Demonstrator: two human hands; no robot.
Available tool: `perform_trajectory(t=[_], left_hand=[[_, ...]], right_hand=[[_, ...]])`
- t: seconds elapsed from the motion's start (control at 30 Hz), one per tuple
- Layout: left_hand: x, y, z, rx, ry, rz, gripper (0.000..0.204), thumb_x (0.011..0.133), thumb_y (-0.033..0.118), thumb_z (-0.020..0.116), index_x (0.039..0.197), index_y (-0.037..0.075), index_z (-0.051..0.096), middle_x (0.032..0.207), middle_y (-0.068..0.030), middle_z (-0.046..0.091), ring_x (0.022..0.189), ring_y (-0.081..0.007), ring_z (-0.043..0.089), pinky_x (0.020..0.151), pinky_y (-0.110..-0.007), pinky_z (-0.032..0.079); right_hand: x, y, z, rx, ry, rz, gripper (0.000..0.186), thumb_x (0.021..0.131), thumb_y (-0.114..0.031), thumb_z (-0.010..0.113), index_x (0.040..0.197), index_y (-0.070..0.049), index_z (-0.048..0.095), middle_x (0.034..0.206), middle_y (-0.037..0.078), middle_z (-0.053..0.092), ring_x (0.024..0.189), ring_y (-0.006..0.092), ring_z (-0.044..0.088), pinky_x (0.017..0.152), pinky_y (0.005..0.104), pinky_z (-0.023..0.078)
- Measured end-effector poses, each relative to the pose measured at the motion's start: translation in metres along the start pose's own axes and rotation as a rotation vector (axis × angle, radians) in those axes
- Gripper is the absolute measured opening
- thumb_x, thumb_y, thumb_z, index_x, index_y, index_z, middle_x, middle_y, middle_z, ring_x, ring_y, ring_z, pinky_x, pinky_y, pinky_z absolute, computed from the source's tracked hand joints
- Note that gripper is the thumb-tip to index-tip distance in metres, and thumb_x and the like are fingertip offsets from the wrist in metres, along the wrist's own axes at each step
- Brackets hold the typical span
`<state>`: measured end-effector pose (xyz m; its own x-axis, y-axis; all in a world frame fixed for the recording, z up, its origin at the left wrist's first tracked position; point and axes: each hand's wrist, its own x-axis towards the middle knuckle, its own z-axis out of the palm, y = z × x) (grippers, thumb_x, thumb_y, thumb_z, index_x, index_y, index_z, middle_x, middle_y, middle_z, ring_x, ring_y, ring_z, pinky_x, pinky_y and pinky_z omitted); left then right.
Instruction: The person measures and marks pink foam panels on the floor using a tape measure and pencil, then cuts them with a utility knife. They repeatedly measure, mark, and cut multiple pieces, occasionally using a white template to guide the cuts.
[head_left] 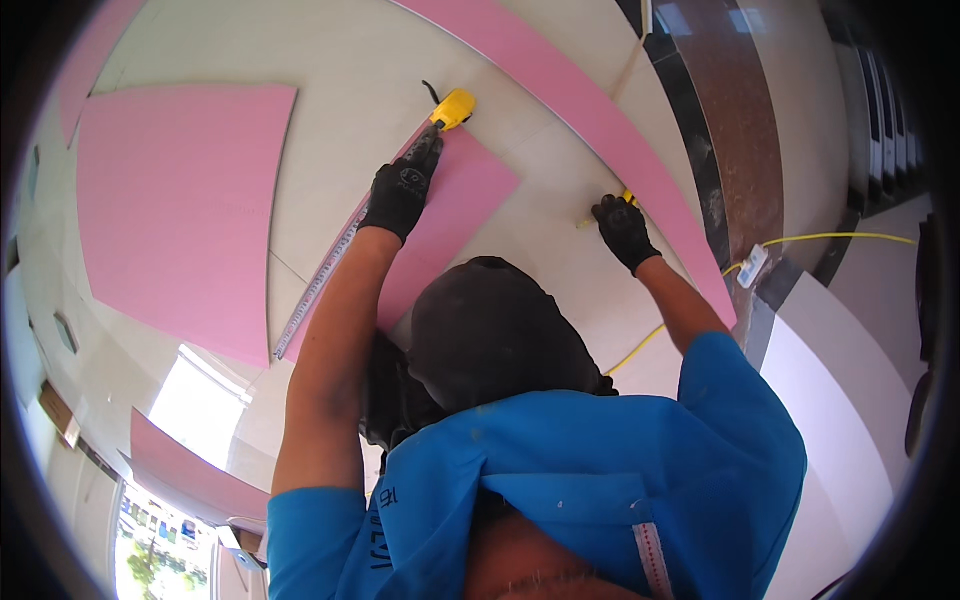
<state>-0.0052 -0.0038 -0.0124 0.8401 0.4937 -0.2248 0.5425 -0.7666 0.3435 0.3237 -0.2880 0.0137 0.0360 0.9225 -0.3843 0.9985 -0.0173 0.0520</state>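
My left hand [402, 190], in a black glove, lies with its fingers stretched along the blade of a yellow tape measure [455, 108]. The blade runs along the left edge of a narrow pink board [470, 175], and the case sits at that board's far end. Off to the right, my right hand [625, 232], also gloved in black, is curled around a small yellow tool [630, 198]. Bits of yellow show at both sides of the fist; its exact kind is hidden. It is just left of a long pink strip [560, 90].
A large pink board [180, 200] lies on the pale tiled floor at the left. More pink sheet [190, 460] is at the lower left. A yellow cable [840, 237] leads to a white power strip [752, 267] on the right. My knee [490, 330] rises in the middle.
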Motion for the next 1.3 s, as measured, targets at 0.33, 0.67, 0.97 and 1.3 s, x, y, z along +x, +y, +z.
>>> perform_trajectory(t=[0.33,0.67,0.97,1.3], left_hand=[[-0.002,-0.001,-0.002,0.046,-0.003,-0.034,0.063,0.087,0.001,0.046,0.147,0.019,0.040,0.151,-0.0045,0.041,0.080,-0.0247,0.068,0.066,-0.039,0.055],[0.000,0.002,0.001,0.099,0.022,-0.019,0.063,0.087,0.001,0.045,0.148,0.016,0.038,0.156,-0.0049,0.034,0.082,-0.0232,0.068,0.068,-0.039,0.056],[-0.001,-0.003,0.001,0.018,0.057,0.042,0.062,0.087,0.003,0.048,0.147,0.017,0.039,0.154,-0.0056,0.038,0.081,-0.0238,0.068,0.067,-0.038,0.055],[0.002,-0.001,0.000,0.179,0.050,0.050,0.059,0.088,0.004,0.046,0.145,0.018,0.041,0.154,-0.0039,0.038,0.073,-0.0197,0.068,0.059,-0.035,0.053]], right_hand=[[0.181,-0.074,-0.113,0.582,0.436,-0.202,0.062,0.084,-0.024,0.070,0.141,-0.013,0.047,0.072,0.007,0.060,0.063,0.0241,0.063,0.056,0.0358,0.049],[0.256,-0.044,-0.110,-0.012,0.399,-0.404,0.044,0.085,-0.015,0.062,0.129,-0.015,0.059,0.081,0.005,0.067,0.069,0.0216,0.066,0.058,0.0353,0.051],[0.267,-0.031,-0.108,-0.015,0.372,-0.453,0.048,0.082,-0.018,0.065,0.129,-0.016,0.059,0.081,0.005,0.065,0.071,0.0221,0.066,0.060,0.0354,0.052],[0.272,-0.051,-0.129,0.348,0.173,-0.372,0.041,0.091,-0.028,0.061,0.129,-0.015,0.059,0.099,0.008,0.069,0.084,0.0249,0.067,0.076,0.0367,0.053]])
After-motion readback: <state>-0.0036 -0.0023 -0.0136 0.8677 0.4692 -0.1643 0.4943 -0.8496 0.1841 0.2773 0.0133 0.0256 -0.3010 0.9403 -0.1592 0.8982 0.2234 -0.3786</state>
